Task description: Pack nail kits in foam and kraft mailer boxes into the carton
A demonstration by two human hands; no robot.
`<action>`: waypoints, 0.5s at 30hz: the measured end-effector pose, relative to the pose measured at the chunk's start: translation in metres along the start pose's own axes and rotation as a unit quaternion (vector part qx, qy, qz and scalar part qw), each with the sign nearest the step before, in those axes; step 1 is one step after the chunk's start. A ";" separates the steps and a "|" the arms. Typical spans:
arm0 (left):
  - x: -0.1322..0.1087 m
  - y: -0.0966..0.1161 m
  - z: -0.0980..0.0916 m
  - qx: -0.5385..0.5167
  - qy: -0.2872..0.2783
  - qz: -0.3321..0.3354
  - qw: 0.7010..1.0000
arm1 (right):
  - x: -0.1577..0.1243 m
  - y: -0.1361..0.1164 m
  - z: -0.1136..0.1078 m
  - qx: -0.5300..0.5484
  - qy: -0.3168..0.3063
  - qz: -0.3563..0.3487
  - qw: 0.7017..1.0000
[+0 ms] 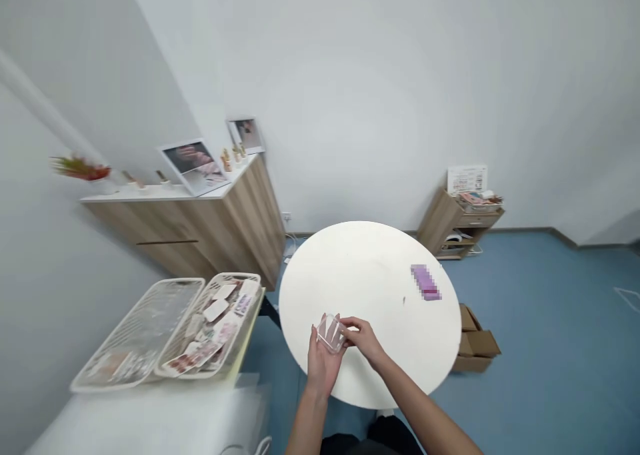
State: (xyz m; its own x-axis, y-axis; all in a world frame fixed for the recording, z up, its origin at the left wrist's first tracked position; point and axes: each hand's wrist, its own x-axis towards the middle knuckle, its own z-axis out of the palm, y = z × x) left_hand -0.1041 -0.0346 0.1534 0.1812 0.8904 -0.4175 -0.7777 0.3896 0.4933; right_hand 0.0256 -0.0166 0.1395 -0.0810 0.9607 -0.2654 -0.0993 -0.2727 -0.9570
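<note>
Over the near edge of a round white table (370,268), both my hands hold a small clear plastic box (331,333). My left hand (323,362) cups the box from below with its fingers curled up around it. My right hand (364,338) pinches the box's right side with thumb and fingertips. What the box contains cannot be made out. A purple pixelated rectangle (426,282) lies on the table's right half, well away from both hands.
Two white wire baskets (150,335) stand at the left, one holding several small packets. A wooden sideboard (200,228) with framed pictures lines the left wall. A small wooden shelf (457,225) and cardboard boxes (475,342) sit beyond and beside the table.
</note>
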 end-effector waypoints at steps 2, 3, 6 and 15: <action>0.010 -0.030 0.015 0.009 0.027 -0.021 0.999 | -0.005 0.012 -0.028 -0.049 0.053 -0.019 0.997; 0.014 -0.043 0.023 0.014 0.043 -0.030 0.999 | -0.007 0.017 -0.042 -0.083 0.081 -0.036 0.993; 0.024 -0.079 0.042 0.027 0.089 -0.049 0.994 | -0.017 0.025 -0.077 -0.185 0.137 -0.087 0.969; 0.020 -0.118 0.060 0.081 0.102 -0.098 0.987 | -0.041 0.024 -0.104 -0.207 0.018 -0.087 0.974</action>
State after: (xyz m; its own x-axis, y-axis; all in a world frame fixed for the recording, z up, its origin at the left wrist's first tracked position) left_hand 0.0272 -0.0486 0.1328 0.1809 0.7343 -0.6543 -0.6303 0.5973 0.4960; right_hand 0.1298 -0.0576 0.1154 -0.0635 0.9937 -0.0926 0.3010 -0.0694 -0.9511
